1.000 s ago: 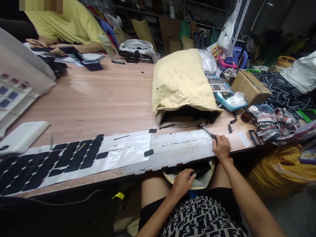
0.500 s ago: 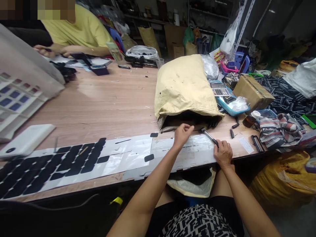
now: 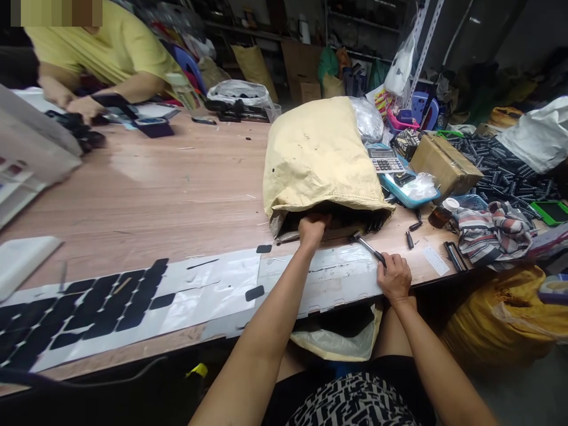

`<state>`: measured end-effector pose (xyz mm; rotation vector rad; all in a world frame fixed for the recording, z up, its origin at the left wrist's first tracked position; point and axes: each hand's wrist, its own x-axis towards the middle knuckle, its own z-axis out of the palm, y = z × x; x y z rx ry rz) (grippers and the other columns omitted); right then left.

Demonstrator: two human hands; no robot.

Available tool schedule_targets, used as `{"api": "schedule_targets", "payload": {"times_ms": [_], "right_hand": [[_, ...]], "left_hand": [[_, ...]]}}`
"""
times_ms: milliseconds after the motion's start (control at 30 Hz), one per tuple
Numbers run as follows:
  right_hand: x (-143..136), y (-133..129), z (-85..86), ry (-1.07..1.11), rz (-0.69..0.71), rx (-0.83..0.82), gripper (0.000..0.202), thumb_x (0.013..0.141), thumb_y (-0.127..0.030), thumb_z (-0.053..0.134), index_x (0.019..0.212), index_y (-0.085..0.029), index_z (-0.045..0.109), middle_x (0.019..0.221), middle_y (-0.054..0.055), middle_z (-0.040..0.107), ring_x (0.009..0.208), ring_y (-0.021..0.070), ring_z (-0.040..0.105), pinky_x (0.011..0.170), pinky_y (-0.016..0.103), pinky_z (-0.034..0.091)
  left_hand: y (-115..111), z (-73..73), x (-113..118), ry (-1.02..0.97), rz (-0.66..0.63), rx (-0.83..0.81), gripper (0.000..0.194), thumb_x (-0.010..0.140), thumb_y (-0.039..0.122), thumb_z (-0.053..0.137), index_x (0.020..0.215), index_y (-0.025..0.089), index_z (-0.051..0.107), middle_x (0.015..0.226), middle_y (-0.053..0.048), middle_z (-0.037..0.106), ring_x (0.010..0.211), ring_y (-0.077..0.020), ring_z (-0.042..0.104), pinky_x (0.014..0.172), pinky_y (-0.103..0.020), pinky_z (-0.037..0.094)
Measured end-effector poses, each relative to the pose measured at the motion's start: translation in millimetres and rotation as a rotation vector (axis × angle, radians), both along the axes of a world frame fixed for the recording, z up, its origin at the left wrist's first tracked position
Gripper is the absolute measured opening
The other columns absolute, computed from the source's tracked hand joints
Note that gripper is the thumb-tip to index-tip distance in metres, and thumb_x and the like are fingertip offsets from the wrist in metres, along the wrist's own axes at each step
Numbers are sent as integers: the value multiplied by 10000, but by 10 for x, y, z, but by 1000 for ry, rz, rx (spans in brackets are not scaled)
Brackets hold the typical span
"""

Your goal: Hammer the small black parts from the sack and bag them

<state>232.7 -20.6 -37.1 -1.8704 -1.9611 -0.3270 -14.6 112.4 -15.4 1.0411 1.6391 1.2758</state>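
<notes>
My left hand (image 3: 311, 231) reaches into the dark mouth of a cream sack (image 3: 319, 154) lying on the table; its fingertips are hidden in shadow, so I cannot tell if they hold anything. Near the table's front edge, my right hand (image 3: 394, 277) is closed on the dark end of a slim silver tool (image 3: 369, 247), shaped like a razor with a small black head. That head lies just in front of the sack's opening. Dark pieces (image 3: 376, 223) show inside the sack's right corner. Under my forearms is a white sheet (image 3: 346, 269) with dark marks.
Black rounded pads (image 3: 128, 302) lie in rows at left. Farther right are small black parts (image 3: 409, 239), a brown bottle (image 3: 440, 214), a calculator (image 3: 384, 161), a cardboard box (image 3: 446, 163) and a striped cloth (image 3: 492, 234). A person in a yellow shirt (image 3: 133, 44) sits across the table.
My left hand has moved forward from in front of the sack into its mouth. My right hand keeps its hold on the silver tool. The view has swung slightly right.
</notes>
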Motion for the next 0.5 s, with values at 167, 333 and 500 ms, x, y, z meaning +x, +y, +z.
{"api": "schedule_targets", "payload": {"times_ms": [167,333,500], "right_hand": [[2,1,-28,-5,-7,10,325,926,-280,535,1215,-210,667,979,75,614,903,229,472,790,331,341],[14,7,-26,-18,-10,-5,332,938,-309,554,1238,-215,660,1007,75,621,906,227,482,784,327,346],[41,64,51,7,27,-94,304,971,-317,522,1206,-204,678,1000,86,627,897,218,508,757,314,359]], "left_hand": [[-765,-219,-107,184,-323,122,269,769,432,741,871,187,696,747,-6,681,677,-159,602,635,-271,462],[-982,-446,-90,452,-422,301,160,804,302,703,936,211,700,918,-25,676,820,-182,609,766,-306,482],[-903,-553,-96,497,-442,344,149,845,287,684,971,214,713,895,-25,658,830,-182,609,785,-314,494]]}}
